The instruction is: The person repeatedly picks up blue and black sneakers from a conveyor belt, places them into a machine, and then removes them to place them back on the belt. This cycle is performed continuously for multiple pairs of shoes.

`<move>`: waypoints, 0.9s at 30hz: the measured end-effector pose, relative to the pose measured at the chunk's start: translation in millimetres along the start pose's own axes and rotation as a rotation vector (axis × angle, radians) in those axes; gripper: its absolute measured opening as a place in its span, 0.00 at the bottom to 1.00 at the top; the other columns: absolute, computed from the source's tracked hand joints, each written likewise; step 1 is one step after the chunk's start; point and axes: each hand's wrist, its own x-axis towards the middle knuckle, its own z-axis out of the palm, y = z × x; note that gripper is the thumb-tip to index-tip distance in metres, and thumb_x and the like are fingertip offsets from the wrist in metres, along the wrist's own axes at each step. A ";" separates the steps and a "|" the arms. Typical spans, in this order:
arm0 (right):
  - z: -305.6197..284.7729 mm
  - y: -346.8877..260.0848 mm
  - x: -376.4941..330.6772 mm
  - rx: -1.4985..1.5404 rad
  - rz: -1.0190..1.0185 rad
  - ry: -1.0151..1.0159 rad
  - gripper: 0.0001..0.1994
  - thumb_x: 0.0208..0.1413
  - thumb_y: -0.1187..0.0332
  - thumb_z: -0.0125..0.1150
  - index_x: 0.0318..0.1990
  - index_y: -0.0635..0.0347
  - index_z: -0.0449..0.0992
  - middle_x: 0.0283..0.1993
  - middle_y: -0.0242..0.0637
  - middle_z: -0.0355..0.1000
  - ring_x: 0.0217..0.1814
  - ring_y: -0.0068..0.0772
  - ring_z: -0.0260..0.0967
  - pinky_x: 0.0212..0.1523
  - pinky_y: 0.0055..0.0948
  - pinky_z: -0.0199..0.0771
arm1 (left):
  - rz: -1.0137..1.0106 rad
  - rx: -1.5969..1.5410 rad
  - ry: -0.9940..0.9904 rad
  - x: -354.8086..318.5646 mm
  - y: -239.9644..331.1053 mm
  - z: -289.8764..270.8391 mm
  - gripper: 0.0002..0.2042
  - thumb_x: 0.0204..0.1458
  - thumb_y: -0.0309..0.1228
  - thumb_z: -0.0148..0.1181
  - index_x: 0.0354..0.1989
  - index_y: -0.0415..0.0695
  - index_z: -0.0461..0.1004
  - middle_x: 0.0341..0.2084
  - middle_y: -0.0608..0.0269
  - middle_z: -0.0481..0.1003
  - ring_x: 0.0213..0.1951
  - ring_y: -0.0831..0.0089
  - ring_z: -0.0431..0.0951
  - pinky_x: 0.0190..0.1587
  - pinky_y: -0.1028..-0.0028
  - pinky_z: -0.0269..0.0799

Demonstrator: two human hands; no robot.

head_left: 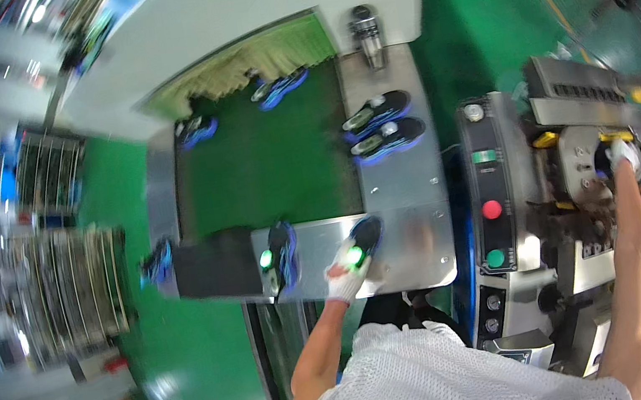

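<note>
My left hand [347, 273], in a white glove, grips a black shoe with a blue sole [361, 242] on the metal table [407, 211] in front of me. Another black and blue shoe [281, 256] stands just left of it on the same table. My right hand [622, 154], also gloved, reaches far right into the round opening of a grey machine [575, 149]; its fingers are partly hidden there.
Two more shoes [380, 126] lie on the metal side shelf beside a green conveyor belt [268, 166], which carries further shoes [280, 85] toward a curtained tunnel. A control panel with red and green buttons [492, 209] sits between table and machine. Racks stand at left.
</note>
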 end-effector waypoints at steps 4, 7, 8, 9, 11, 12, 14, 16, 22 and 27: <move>34.5 -39.0 -54.8 -0.238 -0.349 -0.208 0.34 0.58 0.46 0.63 0.63 0.65 0.73 0.50 0.42 0.79 0.44 0.38 0.77 0.49 0.38 0.77 | -0.250 -0.046 -0.026 -26.8 -5.5 -48.1 0.30 0.52 0.45 0.72 0.61 0.46 0.72 0.55 0.54 0.79 0.54 0.54 0.81 0.56 0.58 0.75; 32.6 -76.0 -228.3 -0.331 -0.724 0.039 0.47 0.60 0.40 0.61 0.74 0.71 0.55 0.73 0.56 0.63 0.72 0.47 0.64 0.70 0.34 0.62 | -0.222 -0.145 0.188 -53.9 -47.1 -58.7 0.29 0.52 0.40 0.72 0.61 0.43 0.71 0.55 0.52 0.78 0.55 0.55 0.80 0.59 0.63 0.74; 22.8 -73.0 -280.9 -0.277 -0.814 -0.077 0.46 0.64 0.43 0.59 0.76 0.70 0.51 0.80 0.55 0.49 0.82 0.44 0.49 0.77 0.34 0.50 | -0.257 -0.058 0.196 -57.3 -60.1 -63.4 0.29 0.52 0.40 0.71 0.61 0.42 0.71 0.56 0.51 0.77 0.57 0.54 0.78 0.60 0.64 0.73; 19.8 -63.4 -343.2 -0.134 -0.849 -0.208 0.41 0.67 0.52 0.59 0.77 0.68 0.50 0.80 0.55 0.50 0.81 0.46 0.51 0.77 0.37 0.51 | -0.279 -0.072 0.258 -59.2 -73.0 -65.2 0.29 0.53 0.40 0.71 0.61 0.41 0.71 0.57 0.51 0.77 0.58 0.54 0.78 0.61 0.64 0.72; 3.3 -51.6 -475.0 -0.157 -0.920 -0.284 0.40 0.67 0.62 0.61 0.79 0.63 0.46 0.81 0.53 0.48 0.81 0.48 0.50 0.77 0.41 0.54 | -0.302 -0.098 0.375 -47.1 -97.5 -64.9 0.29 0.53 0.40 0.71 0.62 0.41 0.71 0.59 0.51 0.75 0.59 0.54 0.76 0.63 0.64 0.70; 4.8 -43.7 -526.0 -0.166 -0.742 -0.376 0.40 0.66 0.63 0.61 0.79 0.62 0.45 0.81 0.53 0.48 0.82 0.48 0.49 0.78 0.42 0.50 | -0.341 -0.183 0.335 -43.1 -112.1 -66.9 0.30 0.53 0.39 0.71 0.63 0.40 0.70 0.60 0.49 0.74 0.61 0.54 0.74 0.65 0.65 0.68; 36.0 39.1 -523.2 -0.351 -0.976 -0.245 0.44 0.62 0.65 0.65 0.79 0.64 0.43 0.81 0.56 0.45 0.83 0.50 0.44 0.80 0.42 0.44 | -0.264 -0.242 0.281 -28.3 -109.7 -68.2 0.30 0.55 0.41 0.68 0.63 0.39 0.69 0.62 0.47 0.71 0.64 0.52 0.71 0.68 0.61 0.63; 60.6 82.7 -546.3 -0.945 -0.912 -0.209 0.54 0.50 0.55 0.74 0.78 0.67 0.45 0.81 0.55 0.45 0.83 0.54 0.41 0.80 0.43 0.45 | -0.170 -0.254 0.218 -24.2 -115.4 -68.0 0.30 0.56 0.42 0.67 0.63 0.38 0.69 0.63 0.46 0.70 0.66 0.51 0.67 0.71 0.59 0.60; 63.1 84.9 -558.6 -1.224 -0.830 -0.235 0.62 0.43 0.44 0.76 0.78 0.66 0.43 0.82 0.54 0.39 0.84 0.59 0.36 0.81 0.48 0.39 | 0.038 -0.437 0.041 -6.8 -114.6 -144.4 0.38 0.50 0.37 0.73 0.66 0.34 0.62 0.65 0.40 0.65 0.67 0.46 0.65 0.71 0.57 0.58; 59.3 107.1 -600.0 -0.928 -0.868 -0.165 0.53 0.52 0.50 0.72 0.79 0.59 0.46 0.83 0.51 0.41 0.85 0.51 0.36 0.79 0.46 0.44 | -0.033 -0.550 0.188 141.3 -195.1 -216.0 0.22 0.58 0.27 0.61 0.61 0.37 0.69 0.56 0.44 0.72 0.61 0.52 0.73 0.64 0.60 0.69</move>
